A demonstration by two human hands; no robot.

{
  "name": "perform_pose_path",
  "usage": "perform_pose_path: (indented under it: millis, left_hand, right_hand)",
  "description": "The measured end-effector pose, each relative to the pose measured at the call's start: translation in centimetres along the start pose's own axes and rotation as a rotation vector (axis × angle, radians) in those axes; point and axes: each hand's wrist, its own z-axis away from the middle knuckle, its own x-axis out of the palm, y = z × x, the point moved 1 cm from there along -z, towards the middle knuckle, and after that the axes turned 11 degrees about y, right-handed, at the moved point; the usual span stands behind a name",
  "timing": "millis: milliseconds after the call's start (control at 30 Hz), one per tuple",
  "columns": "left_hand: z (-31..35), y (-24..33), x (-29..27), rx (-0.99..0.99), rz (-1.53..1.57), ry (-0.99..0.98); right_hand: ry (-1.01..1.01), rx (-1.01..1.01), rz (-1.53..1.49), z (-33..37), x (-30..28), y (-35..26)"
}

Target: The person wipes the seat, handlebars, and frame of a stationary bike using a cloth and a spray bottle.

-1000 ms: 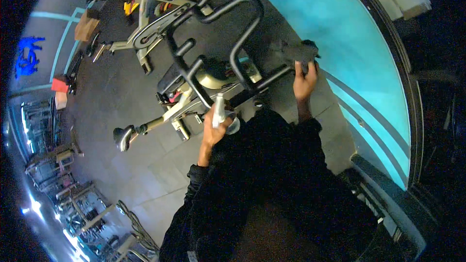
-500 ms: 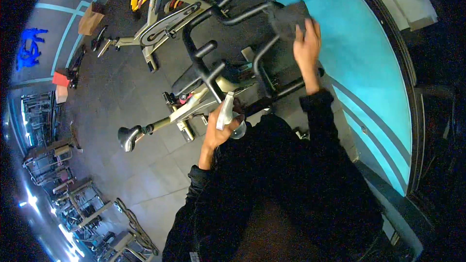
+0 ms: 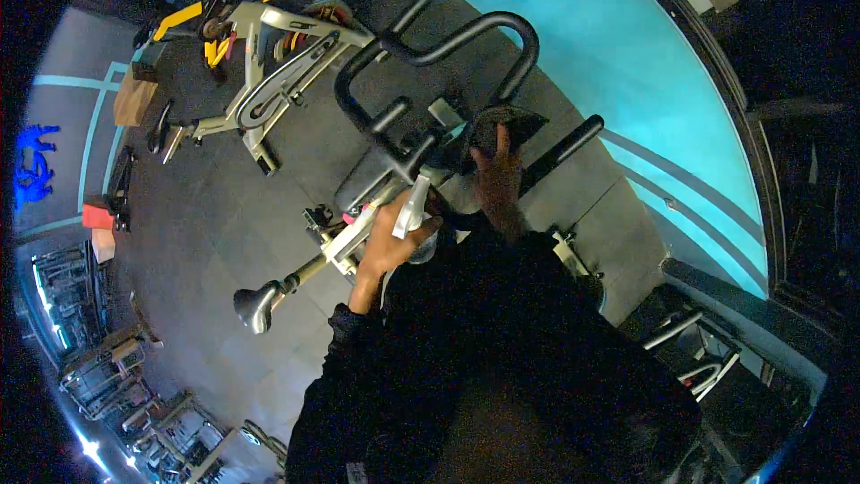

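Note:
In front of me stands a spin bike with black tubular handlebars and a black-and-silver saddle off to the left. Close to my body, my left hand is wrapped round a spray bottle with a white trigger head and a clear body, partly covered by the fingers. My right hand presses a dark cloth against the right side of the handlebars, fingers pointing away from me. The part of the bar under the cloth is hidden.
A second spin bike is at the far left, by a yellow frame. A turquoise wall with grey stripes runs along the right. More gym machines fill the lower left, and a wooden box sits by the left wall.
My right hand has drawn the cloth from the far right bend of the handlebars back toward me. My left hand keeps the spray bottle. The view has shifted a little.

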Motion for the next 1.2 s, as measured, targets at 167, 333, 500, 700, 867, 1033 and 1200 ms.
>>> perform_pose_path:
  millis: [167,333,500,700,867,1033,1200]
  left_hand:
    - [-1.6,-1.5,-1.7,0.069,-0.048,-0.065]
    - [-0.5,-2.5,-3.8,0.007,-0.022,-0.03]
    - [2.8,-3.8,-5.9,-0.141,0.048,0.076]
    - [2.9,-5.6,-5.5,-0.254,0.165,0.102]
    - [-0.9,-3.2,-6.1,-0.281,0.031,0.055]
    - [-4.6,-4.5,-6.2,-0.257,-0.063,0.022]
    - [-6.0,-3.9,-6.4,-0.203,-0.159,-0.031]
  right_hand:
    - [0.464,-0.231,0.093,-3.1,0.4,0.5]
    - [0.786,0.057,0.001,-15.1,-1.1,4.3]
    - [0.564,0.076,0.328,-24.0,-4.1,4.4]
    - [0.327,-0.467,0.223,-20.2,1.8,-6.8]
    - [0.35,-0.769,-0.008,-21.1,2.9,-6.0]
    - [0.143,-0.489,0.303,-24.6,-3.4,0.0]
    - [0.444,-0.037,0.024,-22.5,-7.2,6.7]
